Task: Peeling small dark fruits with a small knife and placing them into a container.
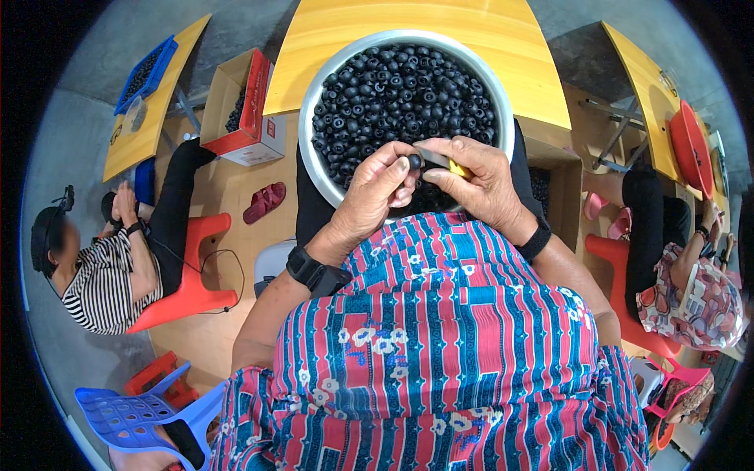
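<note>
A large silver metal bowl (406,36) sits in front of my lap, full of small round black fruits or nuts (404,98), many with a ring-shaped mark or hole; I cannot tell their exact kind. Over the bowl's near side, my left hand (375,188) pinches one round black piece (414,162) between thumb and fingertips. My right hand (477,177) is closed around a small knife with a yellow handle (459,168). Its short blade (432,157) points left, close against the black piece; whether it cuts in is too small to see.
Beyond the bowl stands a yellow wooden table (432,17). A red-and-white cardboard box (259,141) and a red slipper (265,202) lie left on the floor. One person (118,275) sits left, another (691,298) right beside a red basin (691,149). A blue chair (149,416) stands lower left.
</note>
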A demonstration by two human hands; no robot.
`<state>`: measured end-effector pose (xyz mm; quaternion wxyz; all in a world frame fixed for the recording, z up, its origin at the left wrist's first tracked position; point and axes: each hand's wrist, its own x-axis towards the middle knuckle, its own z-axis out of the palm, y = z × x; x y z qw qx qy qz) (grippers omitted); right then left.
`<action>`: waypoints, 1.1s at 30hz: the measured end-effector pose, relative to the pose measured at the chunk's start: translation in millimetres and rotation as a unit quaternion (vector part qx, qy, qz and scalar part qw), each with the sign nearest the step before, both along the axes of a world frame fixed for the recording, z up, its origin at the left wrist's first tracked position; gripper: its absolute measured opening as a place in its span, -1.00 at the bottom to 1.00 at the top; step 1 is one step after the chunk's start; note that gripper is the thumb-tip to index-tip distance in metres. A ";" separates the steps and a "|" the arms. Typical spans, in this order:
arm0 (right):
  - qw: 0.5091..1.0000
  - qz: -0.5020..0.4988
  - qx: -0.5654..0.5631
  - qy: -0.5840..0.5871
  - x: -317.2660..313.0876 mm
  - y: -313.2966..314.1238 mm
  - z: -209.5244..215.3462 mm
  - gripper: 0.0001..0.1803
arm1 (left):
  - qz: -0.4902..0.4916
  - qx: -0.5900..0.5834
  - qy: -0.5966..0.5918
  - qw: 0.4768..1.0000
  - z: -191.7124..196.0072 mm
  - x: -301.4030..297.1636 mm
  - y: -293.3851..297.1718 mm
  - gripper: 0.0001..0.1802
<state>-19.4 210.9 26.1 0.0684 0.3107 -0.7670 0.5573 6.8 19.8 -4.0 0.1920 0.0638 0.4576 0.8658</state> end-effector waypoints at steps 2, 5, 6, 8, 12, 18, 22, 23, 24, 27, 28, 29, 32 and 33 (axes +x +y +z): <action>0.998 0.007 0.054 0.020 1.3 -1.0 4.3 -0.61 | 0.006 0.002 -0.007 1.000 -3.3 -0.5 0.4 -0.78; 0.995 -0.006 0.085 0.057 1.4 -0.6 1.7 -0.57 | -0.037 0.046 -0.016 0.998 -9.7 -2.7 -3.5 -0.71; 0.995 -0.006 0.085 0.056 1.7 -0.3 1.7 -0.57 | -0.037 0.047 -0.017 0.998 -10.5 -2.9 -3.9 -0.71; 0.989 -0.006 0.116 0.087 2.2 0.6 2.6 -0.53 | -0.036 0.072 -0.039 0.996 -11.7 -2.9 -4.3 -0.72; 0.985 -0.005 0.132 0.109 3.7 2.5 4.5 -0.50 | -0.032 0.093 -0.054 0.994 -10.8 -1.3 -3.3 -0.74; 0.979 -0.007 0.160 0.125 4.3 4.0 4.1 -0.46 | -0.006 0.067 -0.070 0.995 -4.5 -1.4 -0.1 -0.77; 0.978 -0.004 0.159 0.134 4.4 3.2 4.2 -0.46 | -0.008 0.085 -0.063 0.994 -5.3 -2.2 -1.0 -0.76; 0.978 -0.005 0.158 0.135 4.7 2.9 4.4 -0.47 | -0.008 0.090 -0.063 0.994 -5.6 -2.1 -1.2 -0.75; 0.978 -0.005 0.159 0.135 4.5 2.8 3.9 -0.47 | -0.009 0.090 -0.063 0.994 -6.1 -2.2 -1.1 -0.75; 0.979 -0.007 0.153 0.136 4.3 2.5 3.3 -0.50 | -0.004 0.096 -0.070 0.993 -6.8 -1.9 -0.7 -0.75; 0.982 -0.009 0.143 0.127 4.8 2.4 4.1 -0.54 | -0.001 0.089 -0.071 0.994 -6.6 -1.6 -0.9 -0.76; 0.984 -0.011 0.132 0.117 4.9 2.3 4.9 -0.57 | 0.001 0.081 -0.072 0.994 -6.4 -1.5 -1.2 -0.76; 0.986 -0.009 0.136 0.091 4.0 5.2 6.3 -0.66 | -0.001 0.106 -0.057 0.993 -8.3 -3.1 -3.0 -0.78; 0.986 -0.009 0.136 0.091 3.9 4.3 6.2 -0.66 | -0.001 0.106 -0.057 0.993 -8.4 -2.9 -2.5 -0.78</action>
